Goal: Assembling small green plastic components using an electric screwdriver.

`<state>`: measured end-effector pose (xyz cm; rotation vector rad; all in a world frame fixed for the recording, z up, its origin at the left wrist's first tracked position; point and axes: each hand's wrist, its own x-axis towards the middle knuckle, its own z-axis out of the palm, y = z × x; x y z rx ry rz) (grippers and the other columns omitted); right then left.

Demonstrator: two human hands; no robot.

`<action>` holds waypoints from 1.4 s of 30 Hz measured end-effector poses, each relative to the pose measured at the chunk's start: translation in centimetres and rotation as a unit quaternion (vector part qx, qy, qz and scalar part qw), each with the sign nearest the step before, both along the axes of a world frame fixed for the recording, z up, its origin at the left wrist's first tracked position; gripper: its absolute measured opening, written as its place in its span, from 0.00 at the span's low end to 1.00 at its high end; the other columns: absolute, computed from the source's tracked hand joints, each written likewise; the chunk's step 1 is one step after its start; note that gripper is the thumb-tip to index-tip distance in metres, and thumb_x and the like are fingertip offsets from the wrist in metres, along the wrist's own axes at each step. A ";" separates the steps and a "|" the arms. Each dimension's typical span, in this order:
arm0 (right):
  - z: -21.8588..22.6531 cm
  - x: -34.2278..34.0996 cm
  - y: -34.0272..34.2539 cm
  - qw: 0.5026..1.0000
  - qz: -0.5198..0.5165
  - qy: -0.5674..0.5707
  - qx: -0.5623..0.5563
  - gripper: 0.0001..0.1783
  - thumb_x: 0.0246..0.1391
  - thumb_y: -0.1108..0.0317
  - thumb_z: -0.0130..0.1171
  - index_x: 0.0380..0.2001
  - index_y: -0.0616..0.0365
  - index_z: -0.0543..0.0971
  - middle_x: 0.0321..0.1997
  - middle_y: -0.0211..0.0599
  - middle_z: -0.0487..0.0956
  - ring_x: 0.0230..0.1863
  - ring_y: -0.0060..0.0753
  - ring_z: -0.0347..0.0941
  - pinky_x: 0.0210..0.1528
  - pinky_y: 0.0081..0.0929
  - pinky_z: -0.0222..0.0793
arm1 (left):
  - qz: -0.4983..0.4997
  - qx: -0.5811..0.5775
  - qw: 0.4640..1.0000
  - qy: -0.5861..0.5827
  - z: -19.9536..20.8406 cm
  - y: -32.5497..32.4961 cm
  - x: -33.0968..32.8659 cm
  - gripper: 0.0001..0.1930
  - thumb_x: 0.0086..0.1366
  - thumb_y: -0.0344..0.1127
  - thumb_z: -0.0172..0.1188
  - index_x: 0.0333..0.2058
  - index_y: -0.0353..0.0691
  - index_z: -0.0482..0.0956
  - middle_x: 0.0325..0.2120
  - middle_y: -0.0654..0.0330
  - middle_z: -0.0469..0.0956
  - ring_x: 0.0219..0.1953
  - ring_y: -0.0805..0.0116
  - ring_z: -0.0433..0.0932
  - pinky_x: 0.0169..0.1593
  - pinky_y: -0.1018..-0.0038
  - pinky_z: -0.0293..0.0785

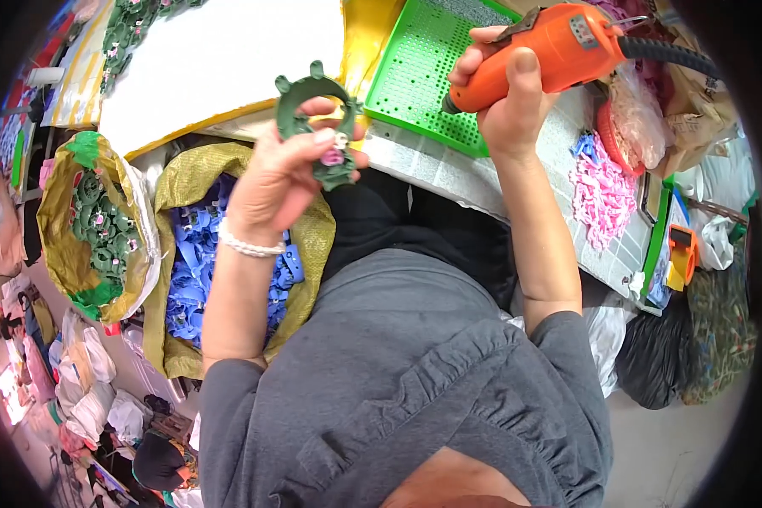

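Green moulded material, apparently plastic, is used for the ring-shaped piece with rounded knobs and small pink-and-white details (289,108), which is held up left of the bright green perforated plastic tray (388,63). The piece is grasped by the left hand (273,179), with the thumb laid across the front near the pink detail. The orange handheld power tool with a dark nose (538,55) is gripped around its casing by the right hand (516,112), over the tray, its nose apart from the piece. The piece is judged light, fairly stiff and somewhat slippery; the small details are probably fragile. It is best held by its thicker lower body, with pressure kept off the knobs. The tool is judged heavier and is best gripped mid-casing, clear of the black ribbed cable (669,56).
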<state>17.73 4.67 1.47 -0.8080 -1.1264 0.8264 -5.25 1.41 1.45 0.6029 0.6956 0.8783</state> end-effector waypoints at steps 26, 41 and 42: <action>-1.1 0.3 0.1 0.999 0.015 0.022 -0.029 0.33 0.45 0.41 0.54 0.34 0.66 0.69 0.21 0.38 0.71 0.21 0.32 0.68 0.28 0.30 0.68 | -0.029 -0.034 0.999 -0.027 -2.9 -1.3 3.2 0.28 0.50 0.21 0.59 0.51 0.38 0.61 0.42 0.49 0.73 0.33 0.61 0.79 0.30 0.75 0.78; 0.0 1.5 -0.7 0.997 0.048 0.052 0.003 0.39 0.46 0.33 0.45 0.38 0.65 0.70 0.25 0.37 0.73 0.26 0.33 0.67 0.33 0.34 0.65 | 0.028 -0.020 0.999 0.037 -2.9 -2.1 4.4 0.28 0.49 0.21 0.62 0.49 0.35 0.61 0.38 0.57 0.70 0.31 0.61 0.79 0.26 0.77 0.76; 0.3 1.6 -0.8 0.996 0.053 0.067 0.016 0.40 0.46 0.32 0.44 0.38 0.65 0.71 0.25 0.36 0.73 0.26 0.33 0.67 0.33 0.34 0.65 | 0.037 -0.019 0.998 0.039 -2.9 -2.2 4.5 0.28 0.49 0.20 0.62 0.49 0.35 0.61 0.38 0.58 0.68 0.30 0.61 0.79 0.26 0.77 0.76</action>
